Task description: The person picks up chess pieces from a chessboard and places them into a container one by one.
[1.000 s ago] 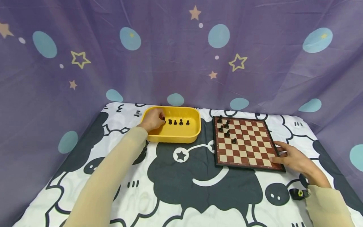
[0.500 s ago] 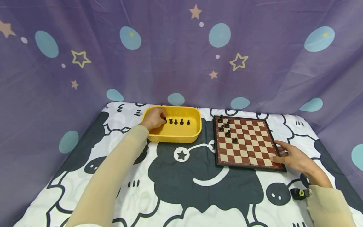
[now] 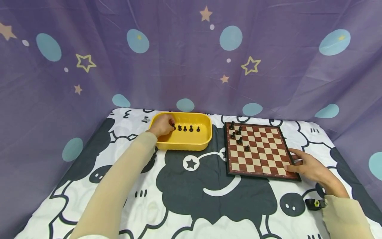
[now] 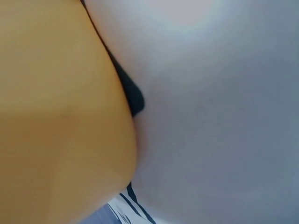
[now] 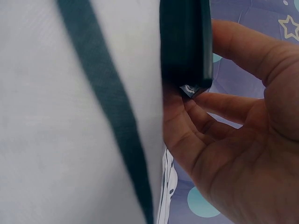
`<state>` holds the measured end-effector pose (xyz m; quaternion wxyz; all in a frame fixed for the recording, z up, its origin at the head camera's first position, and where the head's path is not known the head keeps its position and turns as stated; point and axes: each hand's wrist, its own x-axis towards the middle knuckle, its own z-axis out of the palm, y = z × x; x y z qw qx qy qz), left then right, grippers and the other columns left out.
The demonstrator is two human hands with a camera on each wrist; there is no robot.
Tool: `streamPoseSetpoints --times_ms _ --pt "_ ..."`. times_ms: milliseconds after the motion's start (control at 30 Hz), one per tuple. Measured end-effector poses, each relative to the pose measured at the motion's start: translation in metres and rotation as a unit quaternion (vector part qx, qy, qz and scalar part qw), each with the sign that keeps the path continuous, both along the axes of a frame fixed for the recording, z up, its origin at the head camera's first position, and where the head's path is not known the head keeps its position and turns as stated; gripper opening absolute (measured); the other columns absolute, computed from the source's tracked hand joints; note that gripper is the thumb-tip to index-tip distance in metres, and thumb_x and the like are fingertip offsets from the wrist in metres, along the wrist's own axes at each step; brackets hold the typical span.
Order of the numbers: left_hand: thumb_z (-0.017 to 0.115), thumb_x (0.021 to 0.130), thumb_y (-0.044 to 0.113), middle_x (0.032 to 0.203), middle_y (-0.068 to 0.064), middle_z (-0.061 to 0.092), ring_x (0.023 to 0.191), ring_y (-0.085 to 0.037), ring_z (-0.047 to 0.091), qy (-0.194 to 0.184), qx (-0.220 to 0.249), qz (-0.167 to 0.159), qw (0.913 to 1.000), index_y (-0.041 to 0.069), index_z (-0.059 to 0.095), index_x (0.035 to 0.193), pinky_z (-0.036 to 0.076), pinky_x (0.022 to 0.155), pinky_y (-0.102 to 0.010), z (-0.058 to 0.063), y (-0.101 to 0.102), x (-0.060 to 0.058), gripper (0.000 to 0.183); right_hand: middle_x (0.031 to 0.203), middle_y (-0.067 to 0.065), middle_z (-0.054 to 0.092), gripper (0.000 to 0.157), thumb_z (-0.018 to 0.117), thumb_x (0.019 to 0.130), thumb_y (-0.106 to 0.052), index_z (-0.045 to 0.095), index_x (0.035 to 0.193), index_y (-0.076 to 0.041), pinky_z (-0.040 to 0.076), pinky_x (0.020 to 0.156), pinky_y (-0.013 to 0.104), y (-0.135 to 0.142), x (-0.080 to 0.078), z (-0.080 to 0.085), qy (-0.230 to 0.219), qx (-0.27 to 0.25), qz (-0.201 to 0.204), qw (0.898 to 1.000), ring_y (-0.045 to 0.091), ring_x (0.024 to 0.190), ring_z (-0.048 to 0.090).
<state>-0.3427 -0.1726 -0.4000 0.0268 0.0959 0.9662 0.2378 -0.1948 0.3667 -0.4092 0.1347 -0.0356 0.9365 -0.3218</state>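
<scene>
Two hands: one left (image 3: pixel 162 125), one right (image 3: pixel 311 168). One yellow tray (image 3: pixel 182 146) and one chessboard (image 3: pixel 270 152). Five black chess pieces (image 3: pixel 191 129) show in the tray, four clear of the left fingers (image 3: pixel 171 119) and one at their tips. On the chessboard stand five more black chess pieces (image 3: pixel 239 141), though two small shapes near its far corner may overlap. One patterned cloth (image 3: pixel 185 186).

The right hand (image 5: pixel 238 140) grips the dark board (image 5: pixel 184 42) at its corner, thumb (image 5: pixel 240 44) against its edge, the other fingers (image 5: pixel 180 130) bent in past the corner, close to the white cloth (image 5: pixel 46 140). A dark stripe (image 5: pixel 112 102) slants along the cloth. Behind is a purple curtain (image 5: pixel 254 14) with teal spots (image 5: pixel 203 203).
</scene>
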Motion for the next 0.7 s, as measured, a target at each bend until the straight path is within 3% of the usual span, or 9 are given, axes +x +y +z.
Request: streamPoseSetpoints --times_ms 200,700 --pt "0.073 0.08 0.007 0.098 -0.01 0.063 0.091 -0.025 0.055 0.002 0.004 -0.005 1.0 0.006 0.063 0.099 0.045 0.087 -0.039 0.002 0.001 0.0 0.022 0.119 0.031 0.05 0.094 0.076 0.081 -0.034 0.023 0.142 0.014 0.046 0.073 0.034 0.001 0.0 -0.001 0.001 0.002 0.0 1.0 0.031 0.095 0.058" --pt "0.071 0.081 0.007 0.105 -0.013 0.062 0.096 -0.026 0.055 0.018 0.014 -0.045 0.9987 0.002 0.062 0.105 0.043 0.09 -0.04 0.017 0.001 0.015 0.026 0.119 0.032 0.05 0.093 0.076 0.08 -0.033 0.024 0.142 0.014 0.047 0.071 0.034 -0.001 0.0 0.001 0.003 -0.001 0.001 1.0 0.031 0.095 0.058"
